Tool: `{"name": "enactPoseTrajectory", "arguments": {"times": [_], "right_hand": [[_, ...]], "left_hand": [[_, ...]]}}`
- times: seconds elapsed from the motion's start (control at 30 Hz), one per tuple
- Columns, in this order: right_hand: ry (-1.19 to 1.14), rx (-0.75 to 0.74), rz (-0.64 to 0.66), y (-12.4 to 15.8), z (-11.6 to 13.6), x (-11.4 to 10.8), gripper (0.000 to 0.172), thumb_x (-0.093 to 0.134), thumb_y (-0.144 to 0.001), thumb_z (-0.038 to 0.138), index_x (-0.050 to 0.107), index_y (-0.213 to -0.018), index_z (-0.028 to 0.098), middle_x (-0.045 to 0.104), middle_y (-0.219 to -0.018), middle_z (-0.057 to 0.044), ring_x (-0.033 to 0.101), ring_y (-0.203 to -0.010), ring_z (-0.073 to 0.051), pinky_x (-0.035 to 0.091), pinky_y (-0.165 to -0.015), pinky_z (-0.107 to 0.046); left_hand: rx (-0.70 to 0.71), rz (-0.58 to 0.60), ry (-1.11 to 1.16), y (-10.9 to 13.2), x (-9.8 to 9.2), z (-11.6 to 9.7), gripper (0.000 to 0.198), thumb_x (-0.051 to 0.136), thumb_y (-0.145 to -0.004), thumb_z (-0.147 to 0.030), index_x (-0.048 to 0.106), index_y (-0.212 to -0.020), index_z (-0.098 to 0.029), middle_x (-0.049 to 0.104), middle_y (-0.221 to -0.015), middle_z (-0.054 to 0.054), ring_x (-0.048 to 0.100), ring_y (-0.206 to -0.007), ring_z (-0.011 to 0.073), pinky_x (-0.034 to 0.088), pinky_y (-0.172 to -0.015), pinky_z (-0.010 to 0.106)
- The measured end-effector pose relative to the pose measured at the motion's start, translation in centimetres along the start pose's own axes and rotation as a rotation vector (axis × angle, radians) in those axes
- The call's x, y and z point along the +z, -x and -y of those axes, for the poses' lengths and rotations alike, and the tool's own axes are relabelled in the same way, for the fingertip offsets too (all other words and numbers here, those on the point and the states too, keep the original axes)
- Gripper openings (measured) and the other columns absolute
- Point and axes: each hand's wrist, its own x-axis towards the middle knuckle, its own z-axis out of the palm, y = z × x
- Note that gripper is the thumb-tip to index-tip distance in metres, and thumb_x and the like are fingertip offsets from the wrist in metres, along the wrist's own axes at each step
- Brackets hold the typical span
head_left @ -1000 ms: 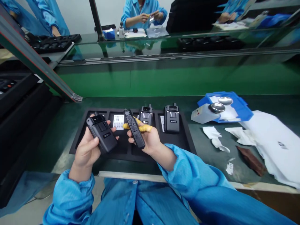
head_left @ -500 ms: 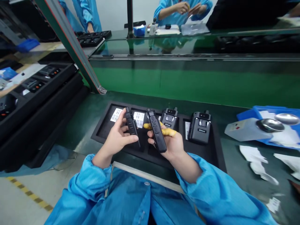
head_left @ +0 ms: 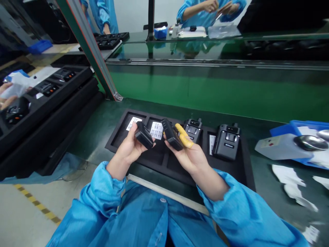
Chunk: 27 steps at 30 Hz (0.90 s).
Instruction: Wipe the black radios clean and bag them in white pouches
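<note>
Head view: I find the left hand's fingers clamped on a black device, the right hand's on another device, above a tray; right of the fingers, a bottle partly hides a blue bin.

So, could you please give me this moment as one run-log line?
left hand: holding one device; right hand: holding another device; tray: two more devices; yellow finger covers: right hand
</note>
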Motion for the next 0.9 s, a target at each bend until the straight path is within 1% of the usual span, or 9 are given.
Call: {"name": "enactPoseTrajectory", "arguments": {"times": [0.07,0.17,0.3,0.4,0.43,0.5,0.57,0.67,0.9], "right_hand": [[-0.003,0.001,-0.008,-0.2,-0.1,0.0,0.030,0.066,-0.076,0.020,0.065,-0.104,0.029,0.069,-0.108,0.003,0.065,-0.097,-0.014,0.056,-0.084,-0.033],[0.006,-0.025,-0.021,-0.3,-0.2,0.0,0.025,0.067,-0.077,0.021,0.068,-0.101,0.028,0.070,-0.108,0.004,0.065,-0.096,-0.012,0.056,-0.085,-0.032],[0.007,-0.039,-0.038,-0.5,-0.4,-0.2,0.023,0.068,-0.076,0.022,0.069,-0.098,0.029,0.070,-0.108,0.005,0.065,-0.098,-0.012,0.056,-0.086,-0.031],[0.020,-0.035,-0.021,-0.5,-0.4,-0.4,0.026,0.070,-0.074,0.022,0.068,-0.100,0.030,0.069,-0.109,0.006,0.064,-0.099,-0.012,0.056,-0.088,-0.031],[0.027,-0.033,-0.010,-0.5,-0.4,-0.4,0.028,0.071,-0.074,0.022,0.068,-0.100,0.030,0.069,-0.109,0.006,0.065,-0.099,-0.012,0.056,-0.088,-0.032],[0.039,-0.030,0.007,-0.4,-0.3,-0.4,0.032,0.072,-0.072,0.023,0.067,-0.102,0.030,0.069,-0.109,0.006,0.065,-0.097,-0.012,0.056,-0.087,-0.031],[0.044,-0.036,0.005,-0.3,-0.3,-0.3,0.035,0.074,-0.070,0.024,0.067,-0.103,0.030,0.069,-0.108,0.006,0.065,-0.095,-0.012,0.056,-0.085,-0.030],[0.055,-0.055,-0.002,-0.2,-0.2,-0.2,0.036,0.075,-0.069,0.024,0.066,-0.104,0.030,0.069,-0.108,0.006,0.065,-0.094,-0.011,0.056,-0.083,-0.028],[0.103,-0.048,0.013,-0.1,-0.1,-0.1,0.043,0.076,-0.067,0.028,0.064,-0.107,0.034,0.067,-0.106,0.007,0.063,-0.093,-0.011,0.054,-0.083,-0.029]], "left_hand": [[-0.036,-0.053,0.125,-0.1,0.5,-0.5,0.047,0.048,-0.087,-0.058,0.058,-0.082,-0.012,0.064,-0.071,0.005,0.066,-0.064,0.0159,0.059,-0.062,0.030],[-0.024,-0.102,0.220,-0.1,1.2,-0.8,0.043,0.047,-0.089,-0.054,0.057,-0.080,-0.013,0.061,-0.070,0.003,0.065,-0.066,0.0149,0.060,-0.066,0.031],[-0.040,-0.121,0.225,-0.3,1.3,-0.8,0.043,0.046,-0.089,-0.054,0.055,-0.081,-0.013,0.060,-0.071,0.004,0.064,-0.068,0.0149,0.060,-0.066,0.030],[0.015,-0.080,0.104,-0.4,0.8,-0.5,0.044,0.061,-0.080,-0.056,0.056,-0.092,-0.014,0.060,-0.074,0.003,0.064,-0.066,0.0154,0.058,-0.061,0.029],[0.073,-0.047,0.024,-0.3,0.5,-0.4,0.049,0.071,-0.072,-0.053,0.056,-0.100,-0.016,0.060,-0.077,0.002,0.064,-0.066,0.0156,0.057,-0.059,0.028],[0.234,0.031,-0.146,-0.1,0.0,-0.1,0.075,0.087,-0.054,-0.040,0.050,-0.118,-0.024,0.061,-0.088,0.000,0.065,-0.070,0.0159,0.056,-0.061,0.028],[0.385,0.096,-0.283,0.2,-0.4,0.1,0.100,0.091,-0.044,-0.027,0.042,-0.130,-0.033,0.059,-0.104,0.000,0.065,-0.079,0.0165,0.056,-0.070,0.030],[0.473,0.118,-0.434,0.4,-0.5,0.1,0.111,0.090,-0.045,-0.023,0.033,-0.139,-0.036,0.050,-0.122,0.004,0.063,-0.085,0.0170,0.055,-0.079,0.035],[0.504,0.074,-0.516,0.5,-0.1,0.0,0.114,0.090,-0.045,-0.025,0.030,-0.141,-0.039,0.038,-0.137,0.008,0.059,-0.096,0.0251,0.057,-0.076,0.043]]}}
